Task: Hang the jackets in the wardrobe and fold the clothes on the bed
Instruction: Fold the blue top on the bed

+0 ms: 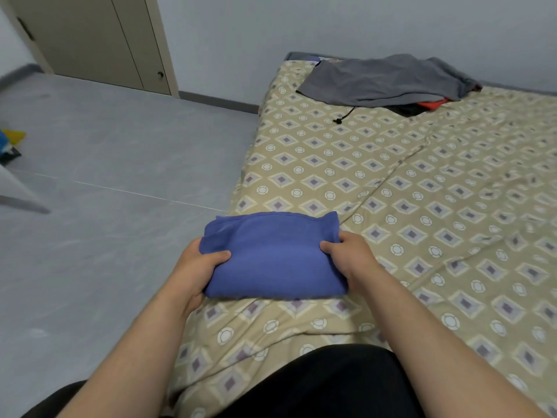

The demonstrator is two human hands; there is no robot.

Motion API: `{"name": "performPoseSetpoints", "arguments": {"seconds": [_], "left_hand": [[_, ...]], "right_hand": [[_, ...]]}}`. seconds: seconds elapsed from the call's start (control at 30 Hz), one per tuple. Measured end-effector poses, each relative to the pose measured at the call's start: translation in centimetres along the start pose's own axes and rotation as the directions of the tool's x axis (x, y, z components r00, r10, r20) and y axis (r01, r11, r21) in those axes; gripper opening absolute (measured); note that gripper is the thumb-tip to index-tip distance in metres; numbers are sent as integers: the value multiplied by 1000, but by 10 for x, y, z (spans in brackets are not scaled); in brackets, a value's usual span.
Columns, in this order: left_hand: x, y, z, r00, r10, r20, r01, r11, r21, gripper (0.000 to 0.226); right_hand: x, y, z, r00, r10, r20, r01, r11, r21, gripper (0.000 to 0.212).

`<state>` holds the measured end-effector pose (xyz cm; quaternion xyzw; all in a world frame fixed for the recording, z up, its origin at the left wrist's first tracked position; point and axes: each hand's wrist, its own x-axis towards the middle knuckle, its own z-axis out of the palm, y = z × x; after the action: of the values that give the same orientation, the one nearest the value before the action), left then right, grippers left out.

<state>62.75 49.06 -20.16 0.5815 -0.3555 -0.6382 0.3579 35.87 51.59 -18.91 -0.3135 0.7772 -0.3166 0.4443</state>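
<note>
A blue garment, folded into a compact rectangle, lies at the near left edge of the bed. My left hand grips its left side, thumb on top. My right hand grips its right side the same way. At the far end of the bed a grey garment lies spread over a dark piece and an orange-red piece. A black drawstring trails from under the grey one.
The bed has a beige patterned cover. Grey floor runs along its left side. A beige wardrobe door stands at the back left. Yellow and blue items lie on the floor at the far left.
</note>
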Motion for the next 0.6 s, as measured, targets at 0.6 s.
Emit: {"name": "performPoseSetpoints", "arguments": {"seconds": [0.6], "left_hand": [[-81,34,-54,977,202,-65,-205,978,-45,42]], "right_hand": [[-100,-46,18,922,-386,-37,372,908,-194,12]]}}
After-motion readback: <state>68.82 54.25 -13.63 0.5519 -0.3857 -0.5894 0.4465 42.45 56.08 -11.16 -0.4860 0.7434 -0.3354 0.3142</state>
